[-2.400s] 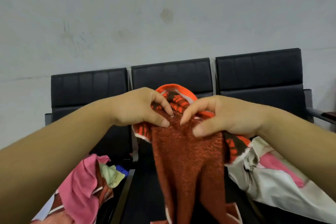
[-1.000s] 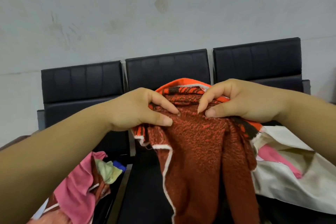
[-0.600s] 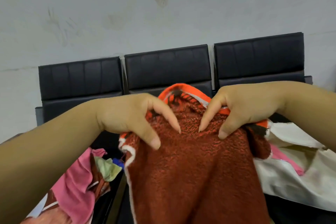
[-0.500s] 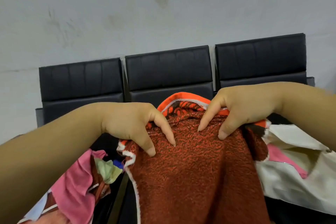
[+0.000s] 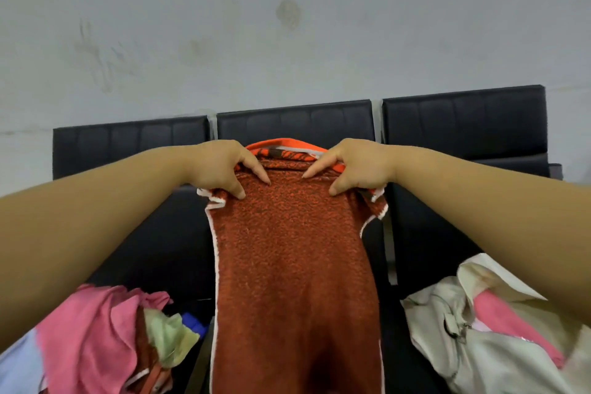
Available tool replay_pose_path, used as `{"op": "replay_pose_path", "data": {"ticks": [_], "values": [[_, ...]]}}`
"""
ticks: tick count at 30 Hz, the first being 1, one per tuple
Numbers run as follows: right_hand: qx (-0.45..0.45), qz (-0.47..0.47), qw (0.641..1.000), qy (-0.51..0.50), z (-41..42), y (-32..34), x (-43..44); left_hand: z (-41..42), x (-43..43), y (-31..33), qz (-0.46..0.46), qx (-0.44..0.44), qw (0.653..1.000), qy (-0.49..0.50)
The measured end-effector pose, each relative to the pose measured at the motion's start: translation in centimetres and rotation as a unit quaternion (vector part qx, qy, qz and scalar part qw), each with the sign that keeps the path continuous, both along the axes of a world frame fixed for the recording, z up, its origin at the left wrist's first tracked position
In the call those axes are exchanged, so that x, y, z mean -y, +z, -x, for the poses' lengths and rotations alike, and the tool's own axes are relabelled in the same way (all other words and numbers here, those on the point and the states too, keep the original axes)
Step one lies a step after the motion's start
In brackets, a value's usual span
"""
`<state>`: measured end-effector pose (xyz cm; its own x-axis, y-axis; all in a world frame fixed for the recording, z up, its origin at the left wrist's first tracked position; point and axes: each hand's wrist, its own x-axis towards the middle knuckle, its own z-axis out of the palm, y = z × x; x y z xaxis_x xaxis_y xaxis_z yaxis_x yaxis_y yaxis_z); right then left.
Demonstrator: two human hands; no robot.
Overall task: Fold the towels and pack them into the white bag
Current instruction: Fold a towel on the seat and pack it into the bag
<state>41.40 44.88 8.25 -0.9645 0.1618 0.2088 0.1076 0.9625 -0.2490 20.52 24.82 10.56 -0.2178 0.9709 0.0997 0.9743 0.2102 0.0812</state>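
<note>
Mid-fold, my left hand (image 5: 220, 170) and right hand (image 5: 358, 168) each pinched a top corner of the red towel (image 5: 294, 265), which hung spread before the middle seat (image 5: 294, 120); next, I judged, those corners had to meet evenly before anything went into the white bag (image 5: 479, 349) at my right.

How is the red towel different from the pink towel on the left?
The red towel hangs spread out, pinched at its top by the left hand and right hand; the pink towel lies crumpled, unheld. The red towel has white edging; the pink towel shows none. Both are outside the white bag.
</note>
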Motion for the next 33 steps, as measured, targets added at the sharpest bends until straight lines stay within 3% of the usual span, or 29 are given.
{"op": "replay_pose_path", "data": {"ticks": [8,11,14,18,22,26,29,30,33], "values": [[-0.088,-0.113,0.99,0.001,0.1,3.0,-0.5,0.8,0.4,2.8,-0.058,-0.094,0.994,-0.011],[-0.052,-0.123,0.991,0.007,-1.2,0.0,0.2,0.2,1.4,-0.5,-0.028,-0.105,0.994,-0.02],[-0.007,-0.067,0.997,0.023,-2.3,-5.6,1.2,-0.1,1.9,-6.7,0.028,-0.086,0.995,-0.033],[0.117,0.115,0.986,0.02,-3.3,-16.1,1.7,-2.0,2.5,-16.9,0.13,0.1,0.986,-0.023],[0.191,0.301,0.934,-0.001,-4.7,-25.9,1.1,-3.2,3.5,-27.1,0.197,0.319,0.927,0.003],[0.172,0.491,0.853,-0.048,-6.1,-32.5,0.2,-2.3,3.8,-33.9,0.156,0.418,0.895,-0.003],[0.129,0.583,0.798,-0.082,-5.9,-35.0,-1.3,-1.3,3.2,-36.4,0.09,0.51,0.855,0.038],[0.107,0.586,0.798,-0.098,-5.6,-35.5,-1.7,-1.3,3.0,-37.0,0.071,0.522,0.849,0.049],[0.091,0.49,0.858,-0.125,-4.7,-36.9,-1.8,-1.6,2.3,-38.9,0.044,0.488,0.868,0.077]]}}
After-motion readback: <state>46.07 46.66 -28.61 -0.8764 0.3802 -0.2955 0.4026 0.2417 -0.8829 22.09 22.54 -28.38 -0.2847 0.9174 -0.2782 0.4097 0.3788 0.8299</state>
